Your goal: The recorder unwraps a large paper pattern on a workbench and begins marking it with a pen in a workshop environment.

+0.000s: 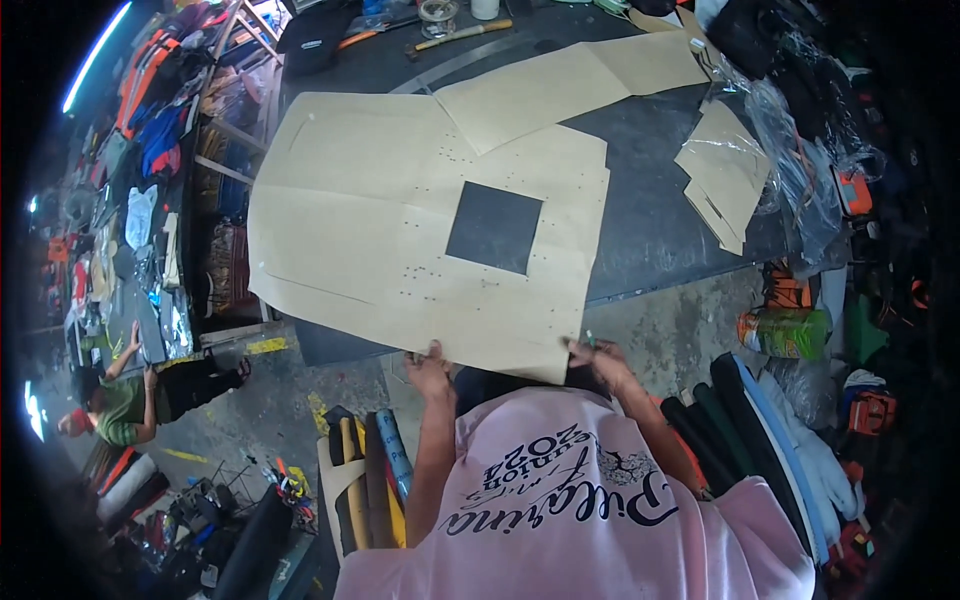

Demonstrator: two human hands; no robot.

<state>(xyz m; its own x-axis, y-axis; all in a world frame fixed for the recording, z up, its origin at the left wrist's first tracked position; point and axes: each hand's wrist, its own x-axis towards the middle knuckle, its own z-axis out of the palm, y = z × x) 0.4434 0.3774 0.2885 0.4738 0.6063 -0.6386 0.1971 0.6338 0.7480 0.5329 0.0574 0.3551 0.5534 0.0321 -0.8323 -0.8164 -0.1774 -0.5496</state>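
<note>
A large tan paper pattern [340,220] with a square cutout and several small punched marks lies on the dark table, its near edge reaching over the table's edge. My left hand [430,372] grips that near edge, thumb on top and the other fingers partly hidden. At the pattern's near right corner, my right hand [602,364] is closed on the paper. A small pale-tipped thing sticks up from the right hand, too small to name. A second, long paper piece [560,88] overlaps the far side of the pattern.
More paper pieces [728,170] lie at the table's right, beside clear plastic wrap [790,150]. A hammer [462,37] rests along the far side of the dark table [640,235]. Rolls of material [392,450] stand near my left arm. Another person [135,405] works at the left.
</note>
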